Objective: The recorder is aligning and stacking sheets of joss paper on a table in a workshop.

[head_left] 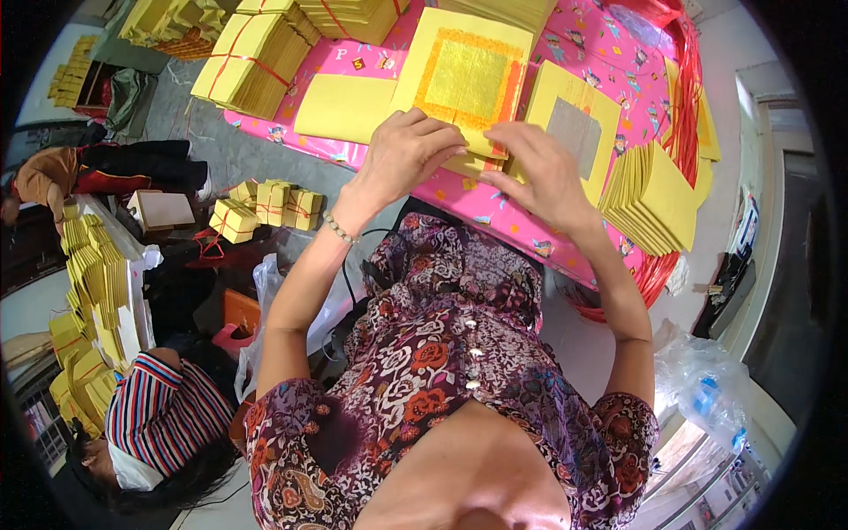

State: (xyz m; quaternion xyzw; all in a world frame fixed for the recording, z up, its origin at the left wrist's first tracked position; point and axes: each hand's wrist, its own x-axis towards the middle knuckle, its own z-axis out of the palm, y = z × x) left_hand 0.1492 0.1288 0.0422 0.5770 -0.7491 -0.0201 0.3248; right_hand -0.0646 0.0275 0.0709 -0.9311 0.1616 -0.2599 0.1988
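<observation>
While both hands work the near edge of a gold-foil yellow sheet (465,84) on the pink table (565,234), left hand (404,155) curls down, pressing it flat; right hand (539,172) pinches its corner, fingers half-closed. A fanned yellow stack (654,199) waits rightward, within reach.

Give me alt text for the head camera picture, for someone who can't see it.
Seen from above, a person's left hand and right hand press on a small stack of yellow paper at the edge of a pink table. More yellow sheets, one with a gold square, and tied bundles lie around; another person in a striped shirt sits lower left.
</observation>
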